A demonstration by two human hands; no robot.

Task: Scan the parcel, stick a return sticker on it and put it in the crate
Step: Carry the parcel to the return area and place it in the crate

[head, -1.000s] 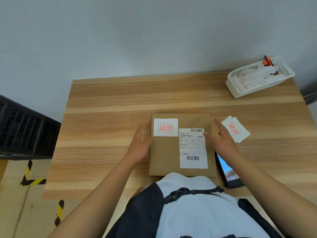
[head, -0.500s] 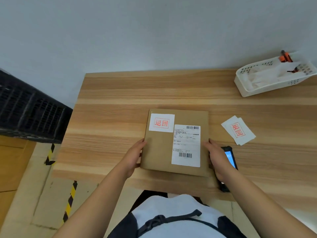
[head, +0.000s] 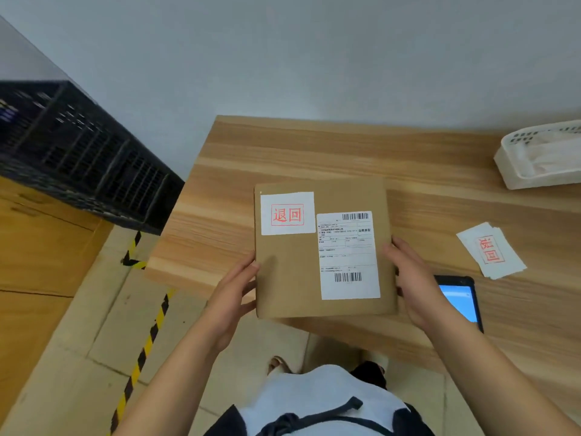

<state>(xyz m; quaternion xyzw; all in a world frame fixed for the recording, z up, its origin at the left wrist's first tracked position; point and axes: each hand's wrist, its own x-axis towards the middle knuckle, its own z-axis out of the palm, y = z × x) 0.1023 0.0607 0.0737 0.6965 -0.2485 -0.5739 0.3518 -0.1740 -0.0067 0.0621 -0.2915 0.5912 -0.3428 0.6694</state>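
**Two hands hold the parcel at the surface edge**

Both hands grip the brown parcel [head: 289, 278] in the middle of the frame. The left hand [head: 231, 297] has its fingers closed on the left edge, the right hand [head: 412, 284] has its fingers closed on the right edge. The near part of the parcel sticks out past the front edge of the wooden surface [head: 283, 152]. A return sticker [head: 287, 213] sits on its upper left corner, beside the shipping label [head: 347, 254]. The black crate [head: 78, 152] stands at the upper left of the frame. Spare stickers [head: 490, 250] and a handheld scanner [head: 459, 298] lie at the right, a white basket [head: 534, 158] at the upper right.
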